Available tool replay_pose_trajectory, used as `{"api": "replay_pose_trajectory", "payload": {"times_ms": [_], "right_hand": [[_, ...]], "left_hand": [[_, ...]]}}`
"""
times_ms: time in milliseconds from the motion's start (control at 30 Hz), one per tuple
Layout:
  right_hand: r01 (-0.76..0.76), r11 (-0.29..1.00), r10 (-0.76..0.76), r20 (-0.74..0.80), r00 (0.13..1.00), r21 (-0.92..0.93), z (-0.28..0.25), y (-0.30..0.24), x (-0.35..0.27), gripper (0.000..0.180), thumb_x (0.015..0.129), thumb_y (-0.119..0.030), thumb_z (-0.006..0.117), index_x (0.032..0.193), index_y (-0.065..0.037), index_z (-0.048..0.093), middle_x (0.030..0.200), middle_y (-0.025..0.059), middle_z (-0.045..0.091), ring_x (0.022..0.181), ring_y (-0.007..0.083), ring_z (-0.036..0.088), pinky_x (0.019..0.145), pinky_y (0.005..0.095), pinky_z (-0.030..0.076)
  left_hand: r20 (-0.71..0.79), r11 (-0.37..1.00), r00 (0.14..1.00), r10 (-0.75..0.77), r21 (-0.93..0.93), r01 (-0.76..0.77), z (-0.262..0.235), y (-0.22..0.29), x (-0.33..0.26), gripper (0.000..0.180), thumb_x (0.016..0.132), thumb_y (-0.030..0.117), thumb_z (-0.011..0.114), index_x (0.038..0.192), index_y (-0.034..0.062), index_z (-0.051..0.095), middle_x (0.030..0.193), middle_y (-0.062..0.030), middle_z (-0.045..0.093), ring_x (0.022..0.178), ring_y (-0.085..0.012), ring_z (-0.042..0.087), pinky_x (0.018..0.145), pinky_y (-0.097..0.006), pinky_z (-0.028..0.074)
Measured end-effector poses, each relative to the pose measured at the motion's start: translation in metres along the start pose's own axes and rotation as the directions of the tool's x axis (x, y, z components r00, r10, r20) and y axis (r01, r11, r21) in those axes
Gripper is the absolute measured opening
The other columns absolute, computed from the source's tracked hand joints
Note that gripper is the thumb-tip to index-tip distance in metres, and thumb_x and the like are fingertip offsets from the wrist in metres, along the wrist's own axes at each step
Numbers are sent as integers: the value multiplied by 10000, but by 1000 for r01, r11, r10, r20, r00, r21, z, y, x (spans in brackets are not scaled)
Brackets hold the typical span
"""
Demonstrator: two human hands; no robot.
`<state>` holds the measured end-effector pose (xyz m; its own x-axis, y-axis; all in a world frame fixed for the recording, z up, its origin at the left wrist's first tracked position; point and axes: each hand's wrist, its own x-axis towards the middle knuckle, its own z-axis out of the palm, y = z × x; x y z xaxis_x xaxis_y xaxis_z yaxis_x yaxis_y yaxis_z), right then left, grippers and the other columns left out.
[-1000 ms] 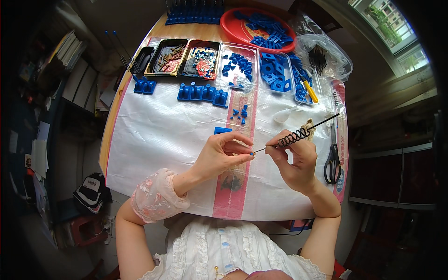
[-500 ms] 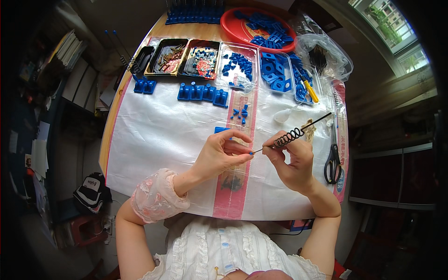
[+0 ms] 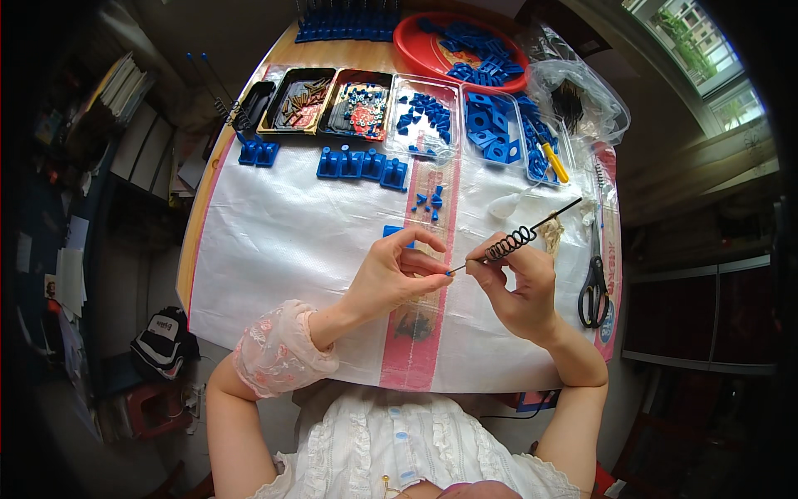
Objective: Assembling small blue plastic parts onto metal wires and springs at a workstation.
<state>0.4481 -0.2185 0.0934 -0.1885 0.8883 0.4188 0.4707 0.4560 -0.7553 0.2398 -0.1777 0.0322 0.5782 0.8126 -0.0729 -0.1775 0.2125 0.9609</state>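
Over the middle of the white sheet, my right hand [image 3: 522,287] pinches a thin black rod with a coiled spring section [image 3: 510,244]. The rod's free end points up and to the right. Between the thumb and fingertips of my left hand [image 3: 399,270] is a tiny blue cap [image 3: 449,273], touching the rod's near tip. Partly hidden behind my left hand lies a blue plastic piece [image 3: 397,236]. A few small blue bits [image 3: 429,201] are scattered just beyond it. Farther back stands a row of blue blocks [image 3: 362,166].
Trays of brass screws [image 3: 306,101], nuts [image 3: 359,108] and blue parts [image 3: 424,116] line the back, with a red basin [image 3: 403,46] behind. A yellow-handled tool [image 3: 554,163] rests on a tray at right. Black scissors [image 3: 593,291] lie near the right edge.
The spring rod's free end has shifted slightly left and my right hand has tilted a little. My left hand is nearly still, its pinch kept on the blue cap.
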Motion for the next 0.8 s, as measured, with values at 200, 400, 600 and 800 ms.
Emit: {"api": "replay_pose_trajectory", "payload": {"times_ms": [200,400,600,800], "right_hand": [[6,1000,-6,4,1000,-3,0,0,0,132,821,8,802,891,-10,691,669,44,579,540,107,526,488,273,402],[9,1000,-9,14,1000,0,0,-1,1,124,827,7,797,895,-12,695,670,44,577,541,107,526,488,273,401],[10,1000,-10,14,1000,9,0,1,0,118,830,7,793,897,-14,698,668,41,572,541,107,522,485,276,395],[6,1000,-7,13,1000,8,0,0,0,115,834,9,788,897,-13,694,671,39,572,540,106,517,485,275,392]], "left_hand": [[0,1000,1000,6,6,-6,0,0,0,348,853,25,796,1135,29,592,965,-123,760,939,-160,741,822,-267,604],[1,1000,1000,3,-4,-3,0,-1,1,352,850,28,801,1131,28,590,968,-127,758,944,-165,742,821,-268,605],[5,1000,1000,0,-11,0,-1,-1,1,340,851,30,803,1117,26,590,971,-132,756,948,-169,742,820,-272,607],[5,1000,1000,-9,-14,9,0,-1,0,336,852,25,803,1112,24,590,971,-133,757,947,-168,742,819,-269,605]]}}
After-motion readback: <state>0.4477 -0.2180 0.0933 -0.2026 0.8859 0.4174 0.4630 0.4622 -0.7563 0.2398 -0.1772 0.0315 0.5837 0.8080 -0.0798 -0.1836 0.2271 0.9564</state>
